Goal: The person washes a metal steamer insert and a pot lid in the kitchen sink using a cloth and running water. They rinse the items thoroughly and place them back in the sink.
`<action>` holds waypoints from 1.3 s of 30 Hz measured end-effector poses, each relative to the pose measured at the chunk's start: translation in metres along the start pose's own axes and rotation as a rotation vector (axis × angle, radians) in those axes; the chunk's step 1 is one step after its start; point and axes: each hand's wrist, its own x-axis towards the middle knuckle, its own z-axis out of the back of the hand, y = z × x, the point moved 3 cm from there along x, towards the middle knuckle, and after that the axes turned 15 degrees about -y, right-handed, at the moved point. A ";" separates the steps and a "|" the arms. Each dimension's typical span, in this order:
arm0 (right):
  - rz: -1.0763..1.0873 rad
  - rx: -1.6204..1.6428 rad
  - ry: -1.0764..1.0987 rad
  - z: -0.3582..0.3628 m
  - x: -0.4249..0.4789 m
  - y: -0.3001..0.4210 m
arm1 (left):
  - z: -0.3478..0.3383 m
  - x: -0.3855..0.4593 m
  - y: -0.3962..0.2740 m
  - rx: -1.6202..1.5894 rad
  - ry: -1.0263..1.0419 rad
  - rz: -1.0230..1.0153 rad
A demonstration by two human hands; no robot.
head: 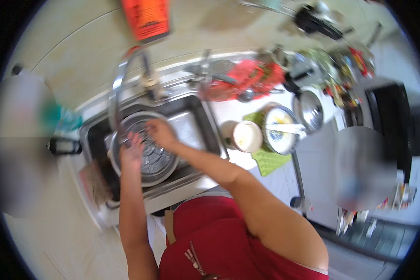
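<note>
A round metal basin (161, 175) stands in the left part of the stainless steel sink (203, 133), with rippling water inside. The curved metal faucet (116, 84) arches over it, its spout end close to my left hand (131, 148). That hand is over the basin's left side with its fingers spread and nothing visible in them. My right hand (161, 133) reaches over the basin's far right side. Its fingers are curled and blurred, so whether they hold anything is unclear.
Right of the sink are a cup (246, 136) and a bowl (281, 140) with white utensils (285, 128), by a green mat (271, 162). Behind lies a red plastic bag (248, 78). A metal lid (309, 110) stands further right. A dark bottle (64, 146) is left of the sink.
</note>
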 end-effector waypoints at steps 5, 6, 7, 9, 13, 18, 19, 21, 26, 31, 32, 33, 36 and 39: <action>-0.829 1.235 0.068 -0.055 -0.047 0.010 | 0.007 -0.006 0.014 -0.039 0.299 0.038; -0.883 1.219 -0.061 -0.071 -0.061 0.021 | 0.010 -0.004 0.012 -0.092 0.471 0.053; -0.942 1.194 -0.223 -0.078 -0.074 0.022 | -0.006 -0.025 0.020 -0.081 0.309 0.053; -1.008 1.126 -0.394 -0.082 -0.079 0.029 | -0.043 -0.107 0.017 -0.076 -0.022 0.009; -0.917 0.900 -0.078 -0.061 -0.084 0.044 | 0.013 -0.047 0.026 -0.017 0.333 0.183; -0.437 0.557 0.127 -0.033 -0.079 0.048 | 0.049 -0.002 0.034 0.024 0.174 0.053; -0.603 0.708 0.079 -0.036 -0.077 0.037 | 0.037 -0.019 0.032 0.038 0.114 -0.071; -0.949 0.995 -0.050 -0.040 -0.072 0.013 | -0.014 -0.082 0.005 0.074 -0.002 -0.294; -1.011 1.046 0.062 -0.050 -0.071 0.022 | -0.054 -0.182 -0.061 0.354 0.376 -0.712; -1.135 1.203 0.004 -0.051 -0.071 0.038 | -0.068 -0.184 -0.085 0.521 0.468 -0.646; -1.133 1.227 -0.006 -0.049 -0.070 0.035 | -0.072 -0.181 -0.088 0.614 0.496 -0.650; -1.128 1.233 0.003 -0.047 -0.071 0.040 | -0.071 -0.177 -0.094 0.708 0.511 -0.659; -1.083 1.258 0.054 -0.034 -0.071 0.055 | -0.068 -0.170 -0.100 0.789 0.558 -0.797; -1.018 1.299 0.122 -0.024 -0.067 0.057 | -0.066 -0.166 -0.095 0.860 0.504 -0.980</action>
